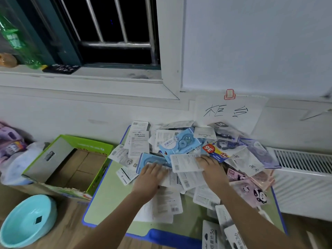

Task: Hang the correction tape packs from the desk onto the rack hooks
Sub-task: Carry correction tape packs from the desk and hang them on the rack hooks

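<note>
Landmark: green desk (111,198) w/ blue rim, set against the white wall under the window.
Packs: heap of correction tape packs (181,159) covers the desk's far + right part; most lie back-side up, white w/ barcodes. None on a hook; no rack seen.
Blue pack: light-blue pack (179,144), face up, near the desk's far edge, on top of the heap.
Yellow/red pack: "36" pack (216,150), just right of the blue one.
Panda packs: pink panda packs (251,189) at the desk's right edge.
L hand: left hand (149,178) palm down on the heap at desk centre, fingers straight, pressing on white packs; nothing grasped.
R hand: right hand (212,169) palm down just right of the left, fingers spread flat over a white barcode pack (185,162); not gripping it.
Box: green cardboard box (71,166), open, touching the desk's left side.
Basin: turquoise basin (27,221) on the floor, left of the desk's near corner.
Radiator: white radiator (303,177) right of the desk.
Sign: paper sign (228,112) w/ handwriting on the wall behind the desk.
</note>
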{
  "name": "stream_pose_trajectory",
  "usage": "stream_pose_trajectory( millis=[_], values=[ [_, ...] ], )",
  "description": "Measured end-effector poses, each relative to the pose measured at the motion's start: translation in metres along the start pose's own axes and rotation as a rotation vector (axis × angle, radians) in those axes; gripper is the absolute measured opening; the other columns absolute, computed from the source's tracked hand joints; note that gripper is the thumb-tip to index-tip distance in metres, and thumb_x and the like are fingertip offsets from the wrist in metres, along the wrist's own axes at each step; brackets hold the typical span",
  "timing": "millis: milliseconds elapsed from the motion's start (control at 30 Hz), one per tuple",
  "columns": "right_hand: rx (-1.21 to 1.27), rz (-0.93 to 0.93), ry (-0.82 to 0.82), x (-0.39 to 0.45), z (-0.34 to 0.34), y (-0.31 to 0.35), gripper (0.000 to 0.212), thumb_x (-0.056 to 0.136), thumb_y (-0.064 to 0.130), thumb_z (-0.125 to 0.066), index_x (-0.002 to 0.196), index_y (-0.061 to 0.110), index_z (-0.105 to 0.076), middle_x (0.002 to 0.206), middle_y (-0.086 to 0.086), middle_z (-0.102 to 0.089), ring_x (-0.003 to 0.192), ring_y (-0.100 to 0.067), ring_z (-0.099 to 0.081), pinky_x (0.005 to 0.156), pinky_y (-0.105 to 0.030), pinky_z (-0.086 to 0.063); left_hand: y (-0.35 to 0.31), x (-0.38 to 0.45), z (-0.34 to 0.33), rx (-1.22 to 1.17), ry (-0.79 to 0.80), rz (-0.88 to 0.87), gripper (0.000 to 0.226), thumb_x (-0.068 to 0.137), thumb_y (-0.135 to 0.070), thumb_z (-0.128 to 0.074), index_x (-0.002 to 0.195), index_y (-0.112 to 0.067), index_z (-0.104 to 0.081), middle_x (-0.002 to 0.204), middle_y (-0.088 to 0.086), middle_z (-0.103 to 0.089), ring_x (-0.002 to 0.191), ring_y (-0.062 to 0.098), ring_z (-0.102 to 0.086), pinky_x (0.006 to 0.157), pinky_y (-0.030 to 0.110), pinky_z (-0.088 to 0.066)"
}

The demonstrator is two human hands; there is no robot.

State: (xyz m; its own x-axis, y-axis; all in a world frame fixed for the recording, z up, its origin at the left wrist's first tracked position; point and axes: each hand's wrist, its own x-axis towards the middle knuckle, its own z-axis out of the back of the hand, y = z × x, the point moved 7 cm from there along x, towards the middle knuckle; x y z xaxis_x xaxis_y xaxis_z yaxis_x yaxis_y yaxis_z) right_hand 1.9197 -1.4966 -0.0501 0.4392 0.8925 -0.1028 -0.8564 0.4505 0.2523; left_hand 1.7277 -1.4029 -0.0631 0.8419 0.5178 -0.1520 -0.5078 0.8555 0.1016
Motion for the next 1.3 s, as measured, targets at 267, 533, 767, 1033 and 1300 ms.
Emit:
stream_pose_trajectory(
  millis=[267, 533, 767, 1033, 1300],
  values=[
    [0.477, -0.028, -0.247, -0.005, 0.048, 0.000, 0.016, 0.091, 0.007, -0.059, 0.100, 0.012, -0.071, 0.092, 0.005, -0.067, 0.089, -0.005, -0.058, 0.073, -0.014, -0.039, 0.022, -0.013, 0.013, -0.260, -0.099, -0.022, 0.072, 0.071, -0.027, -0.077, 0.137, -0.032, -0.048, 0.140, -0.005, -0.050, 0.128, 0.018, -0.050, 0.105, 0.035, -0.040],
    [1.363, -0.192, -0.303, -0.004, 0.082, 0.021, 0.012, 0.090, 0.009, -0.062, 0.087, 0.019, -0.068, 0.077, 0.006, -0.069, 0.069, -0.009, -0.062, 0.066, -0.021, -0.049, 0.040, -0.036, 0.033, -1.264, 0.051, 0.221, 0.025, 0.088, -0.044, -0.061, 0.112, -0.036, -0.063, 0.107, -0.012, -0.070, 0.102, 0.006, -0.064, 0.092, 0.026, -0.049],
    [1.755, -0.394, -0.215, 0.001, 0.056, 0.044, 0.023, 0.091, -0.009, -0.052, 0.100, 0.009, -0.062, 0.097, -0.007, -0.068, 0.090, -0.022, -0.065, 0.067, -0.026, -0.059, 0.074, -0.036, 0.029, -1.819, 0.075, 0.414, 0.027, 0.088, -0.020, -0.063, 0.112, -0.009, -0.065, 0.102, 0.010, -0.073, 0.091, 0.022, -0.071, 0.074, 0.028, -0.053],
    [1.835, -0.664, -0.460, -0.019, 0.018, 0.079, 0.017, 0.092, 0.003, -0.057, 0.107, 0.009, -0.062, 0.099, -0.010, -0.069, 0.082, -0.020, -0.065, 0.070, -0.031, -0.052, 0.126, -0.021, 0.030, -1.935, 0.199, 0.275, 0.052, 0.069, -0.016, -0.081, 0.116, -0.014, -0.061, 0.106, 0.008, -0.073, 0.094, 0.025, -0.070, 0.085, 0.042, -0.053],
    [1.730, -0.786, -0.703, -0.088, -0.009, 0.092, 0.012, 0.102, 0.019, -0.041, 0.107, 0.017, -0.052, 0.094, -0.007, -0.061, 0.069, -0.015, -0.064, 0.049, -0.021, -0.050, 0.104, -0.003, 0.032, -1.752, 0.442, 0.159, 0.034, 0.086, -0.045, -0.059, 0.113, -0.024, -0.062, 0.101, 0.006, -0.074, 0.092, 0.027, -0.071, 0.079, 0.046, -0.057]
  ],
)
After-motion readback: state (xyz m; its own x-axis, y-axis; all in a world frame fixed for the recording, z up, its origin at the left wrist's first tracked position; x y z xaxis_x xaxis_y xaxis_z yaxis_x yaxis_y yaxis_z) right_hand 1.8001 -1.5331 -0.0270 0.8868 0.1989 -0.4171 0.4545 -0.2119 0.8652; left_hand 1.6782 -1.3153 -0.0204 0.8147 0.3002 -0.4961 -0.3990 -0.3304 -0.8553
